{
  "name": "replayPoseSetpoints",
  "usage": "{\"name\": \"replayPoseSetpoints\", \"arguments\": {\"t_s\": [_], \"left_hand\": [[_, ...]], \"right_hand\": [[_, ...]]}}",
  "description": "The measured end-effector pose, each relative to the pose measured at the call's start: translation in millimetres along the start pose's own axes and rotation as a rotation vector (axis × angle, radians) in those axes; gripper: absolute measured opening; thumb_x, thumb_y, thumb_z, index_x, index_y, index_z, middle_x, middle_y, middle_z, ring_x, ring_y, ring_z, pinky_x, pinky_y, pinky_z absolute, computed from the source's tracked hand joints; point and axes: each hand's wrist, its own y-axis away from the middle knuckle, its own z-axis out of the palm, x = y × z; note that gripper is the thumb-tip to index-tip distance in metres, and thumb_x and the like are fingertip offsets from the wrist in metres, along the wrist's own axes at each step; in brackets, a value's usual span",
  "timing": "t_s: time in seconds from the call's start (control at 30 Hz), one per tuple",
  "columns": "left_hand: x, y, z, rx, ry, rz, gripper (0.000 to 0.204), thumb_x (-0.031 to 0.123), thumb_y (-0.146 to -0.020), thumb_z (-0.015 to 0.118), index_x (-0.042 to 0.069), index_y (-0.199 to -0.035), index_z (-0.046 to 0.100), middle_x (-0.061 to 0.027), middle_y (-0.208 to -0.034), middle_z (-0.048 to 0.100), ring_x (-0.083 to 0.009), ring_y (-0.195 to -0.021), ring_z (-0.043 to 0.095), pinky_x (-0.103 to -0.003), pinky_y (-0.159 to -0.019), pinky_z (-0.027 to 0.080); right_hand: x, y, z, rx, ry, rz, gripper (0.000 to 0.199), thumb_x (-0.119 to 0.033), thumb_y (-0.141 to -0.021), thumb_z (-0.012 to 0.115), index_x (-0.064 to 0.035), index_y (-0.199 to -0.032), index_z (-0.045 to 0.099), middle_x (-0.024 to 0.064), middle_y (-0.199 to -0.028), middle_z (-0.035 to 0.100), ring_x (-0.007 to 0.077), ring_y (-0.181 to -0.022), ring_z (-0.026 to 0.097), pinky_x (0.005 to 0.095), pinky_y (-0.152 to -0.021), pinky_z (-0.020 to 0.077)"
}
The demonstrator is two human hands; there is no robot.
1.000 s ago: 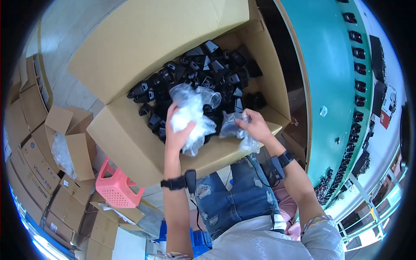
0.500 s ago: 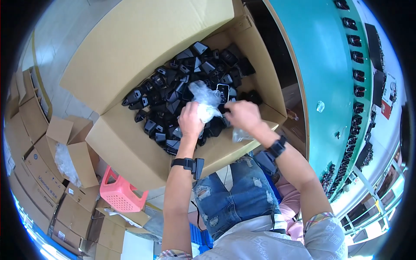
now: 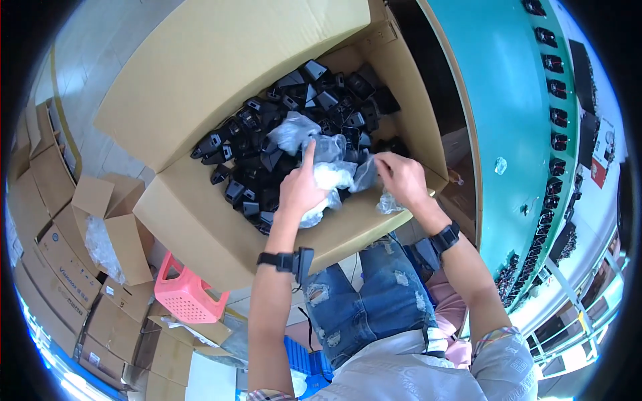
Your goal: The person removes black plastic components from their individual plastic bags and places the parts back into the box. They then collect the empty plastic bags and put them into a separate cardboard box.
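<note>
A large open cardboard box (image 3: 200,220) stands before me, filled with a heap of black plastic housings (image 3: 234,190). Over the heap, my left hand (image 3: 301,190) has its index finger stretched out. The other fingers are curled against a crumpled bundle of clear and whitish plastic bags (image 3: 331,175). My right hand (image 3: 404,179) pinches a clear plastic bag (image 3: 364,174) at the bundle's right side. Another crumpled clear bag (image 3: 294,132) lies on the housings beyond my left hand. Below my right hand, a further bag (image 3: 389,202) rests by the box's near wall.
A green workbench (image 3: 498,120) runs along the right, with a row of small black parts (image 3: 556,117) on it. At the left stand a pink stool (image 3: 190,294), a small open carton (image 3: 117,227) with clear plastic inside, and several stacked cartons (image 3: 67,267).
The plastic has spread out over the heap, and one bag lies apart from the bundle. My left index finger has straightened. My right hand has moved right. A lit, screen-like rectangle no longer shows.
</note>
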Motion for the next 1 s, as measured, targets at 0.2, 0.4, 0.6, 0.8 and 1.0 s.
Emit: {"name": "replayPoseSetpoints", "arguments": {"t_s": [0.2, 0.4, 0.6, 0.8, 1.0], "left_hand": [[4, -33, 37, 0.239, -0.114, -0.044, 0.038, 0.017, -0.065, 0.072, 0.008, -0.101, 0.062, -0.0167, -0.1, 0.067, -0.0392, -0.093, 0.064, -0.047, -0.079, 0.052], [16, 5, 16, 0.374, 0.014, 0.193, 0.038, 0.022, -0.067, 0.075, 0.01, -0.101, 0.065, -0.0146, -0.119, 0.058, -0.0375, -0.09, 0.064, -0.046, -0.073, 0.054], [21, -10, -41, 0.493, -0.069, 0.226, 0.033, 0.024, -0.069, 0.076, 0.01, -0.096, 0.063, -0.0155, -0.149, 0.032, -0.0381, -0.092, 0.065, -0.046, -0.07, 0.054], [-20, -41, -15, 0.518, -0.244, 0.166, 0.039, 0.007, -0.065, 0.071, 0.009, -0.102, 0.06, -0.013, -0.116, 0.058, -0.0373, -0.091, 0.062, -0.044, -0.073, 0.052], [-22, 6, -7, 0.72, 0.263, 0.215, 0.037, 0.002, -0.064, 0.076, 0.003, -0.097, 0.058, -0.0122, -0.088, 0.064, -0.0271, -0.081, 0.064, -0.035, -0.075, 0.05]], "right_hand": [[39, -4, 4, 0.414, -0.38, 0.236, 0.017, -0.019, -0.087, 0.065, -0.002, -0.085, 0.062, 0.0109, -0.074, 0.061, 0.0165, -0.061, 0.057, 0.0296, -0.061, 0.0472], [52, -26, -1, 0.086, -1.152, 0.791, 0.022, -0.026, -0.091, 0.065, -0.0055, -0.087, 0.063, 0.0037, -0.075, 0.064, 0.0121, -0.064, 0.059, 0.0265, -0.059, 0.0469], [50, -26, 18, 0.091, -0.936, 0.691, 0.027, -0.026, -0.091, 0.066, -0.0067, -0.075, 0.057, 0.0017, -0.067, 0.058, 0.0086, -0.058, 0.052, 0.0257, -0.053, 0.0413], [38, -28, 17, -0.003, -0.493, 0.472, 0.034, -0.028, -0.079, 0.075, -0.0045, -0.082, 0.051, 0.0047, -0.076, 0.053, 0.0146, -0.069, 0.05, 0.0299, -0.065, 0.0431], [23, -21, -18, -0.002, -0.697, 0.252, 0.051, 0.006, -0.069, 0.049, -0.0015, -0.12, 0.051, 0.01, -0.115, 0.054, 0.0164, -0.107, 0.053, 0.029, -0.094, 0.041]]}}
